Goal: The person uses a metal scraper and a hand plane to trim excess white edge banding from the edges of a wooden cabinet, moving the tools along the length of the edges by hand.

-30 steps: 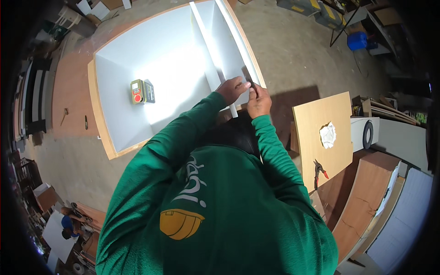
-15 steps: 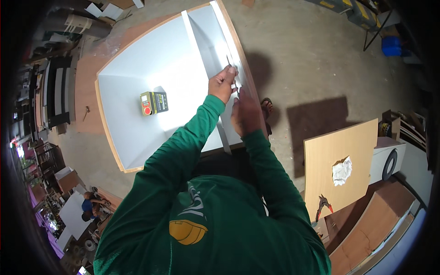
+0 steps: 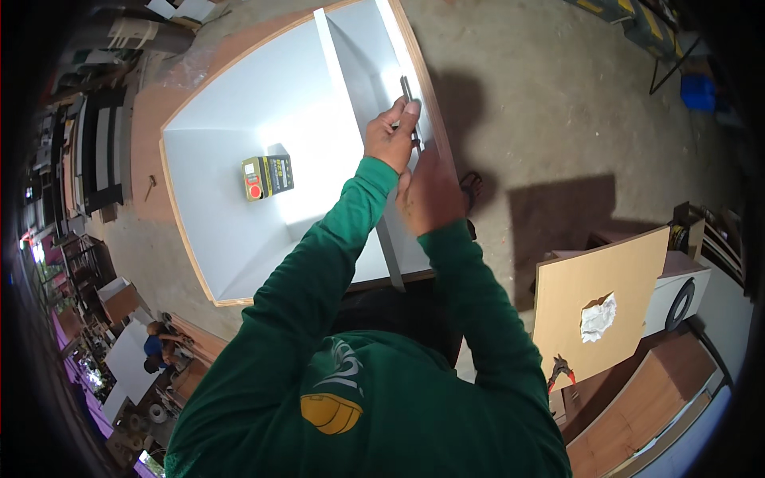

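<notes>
A large cabinet carcass (image 3: 231, 239) with white inner faces and bare wood edges lies open side up before me. A white divider (image 3: 338, 76) splits off a narrow bay on its right. In that bay, my left hand (image 3: 390, 137) pinches a narrow dark metal strip (image 3: 406, 86), which lies along the inner face of the right side panel. My right hand (image 3: 430, 195) is just below, close to the left wrist and over the panel's edge. It is smeared by motion, so its fingers and anything in them cannot be made out.
A yellow and black box (image 3: 268, 177) stands inside the wide bay. At the right, a light wood board (image 3: 606, 271) bears crumpled white paper (image 3: 598, 319) and red-handled pliers (image 3: 562, 370). A hammer (image 3: 151, 186) lies on the left. Two people (image 3: 163, 346) are at lower left.
My left hand has moved slightly up along the side panel, and more of the metal strip shows. My right hand has shifted a little lower, its fingers now blurred. The view has tilted slightly.
</notes>
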{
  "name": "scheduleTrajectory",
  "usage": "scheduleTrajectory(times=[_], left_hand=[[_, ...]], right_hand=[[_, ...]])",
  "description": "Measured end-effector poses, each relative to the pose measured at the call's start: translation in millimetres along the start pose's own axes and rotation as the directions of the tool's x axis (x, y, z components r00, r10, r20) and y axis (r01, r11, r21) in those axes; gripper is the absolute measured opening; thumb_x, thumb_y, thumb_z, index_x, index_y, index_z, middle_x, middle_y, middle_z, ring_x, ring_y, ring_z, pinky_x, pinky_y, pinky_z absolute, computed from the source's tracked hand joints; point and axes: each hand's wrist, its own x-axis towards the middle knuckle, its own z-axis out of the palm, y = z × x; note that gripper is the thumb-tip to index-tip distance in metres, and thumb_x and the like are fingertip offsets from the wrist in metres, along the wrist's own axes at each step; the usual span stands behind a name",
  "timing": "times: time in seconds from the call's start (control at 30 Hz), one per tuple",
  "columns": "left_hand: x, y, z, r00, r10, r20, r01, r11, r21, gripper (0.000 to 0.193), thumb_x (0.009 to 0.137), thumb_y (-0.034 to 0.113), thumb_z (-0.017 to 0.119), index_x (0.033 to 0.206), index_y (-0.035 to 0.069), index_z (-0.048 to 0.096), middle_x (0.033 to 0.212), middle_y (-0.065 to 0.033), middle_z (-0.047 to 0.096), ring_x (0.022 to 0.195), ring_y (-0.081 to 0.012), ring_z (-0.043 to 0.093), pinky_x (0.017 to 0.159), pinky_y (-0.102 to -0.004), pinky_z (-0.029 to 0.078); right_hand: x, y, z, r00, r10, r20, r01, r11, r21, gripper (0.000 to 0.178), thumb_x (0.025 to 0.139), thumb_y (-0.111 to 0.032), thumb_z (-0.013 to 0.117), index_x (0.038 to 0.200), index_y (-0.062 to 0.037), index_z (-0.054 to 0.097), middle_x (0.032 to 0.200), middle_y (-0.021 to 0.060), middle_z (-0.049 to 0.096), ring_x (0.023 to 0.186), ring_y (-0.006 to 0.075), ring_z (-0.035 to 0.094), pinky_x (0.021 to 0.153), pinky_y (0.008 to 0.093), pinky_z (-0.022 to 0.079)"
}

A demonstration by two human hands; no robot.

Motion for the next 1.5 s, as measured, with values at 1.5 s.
scheduleTrajectory(times=[1.5], left_hand=[[68, -37, -19, 0.966, 0.240, 0.097, -0.248, 0.965, 0.088, 0.052, 0.096, 0.044, 0.074, 0.129, 0.004, 0.074, 0.120, -0.0220, 0.064, 0.108, -0.0288, 0.066, 0.097, -0.0371, 0.054]], right_hand=[[76, -8, 45, 0.992, 0.098, 0.085, -0.050, 0.894, -0.446, 0.021, 0.094, -0.013, 0.062, 0.109, 0.0013, 0.056, 0.081, 0.0257, 0.073, 0.078, 0.0473, 0.074, 0.073, 0.0564, 0.060]])
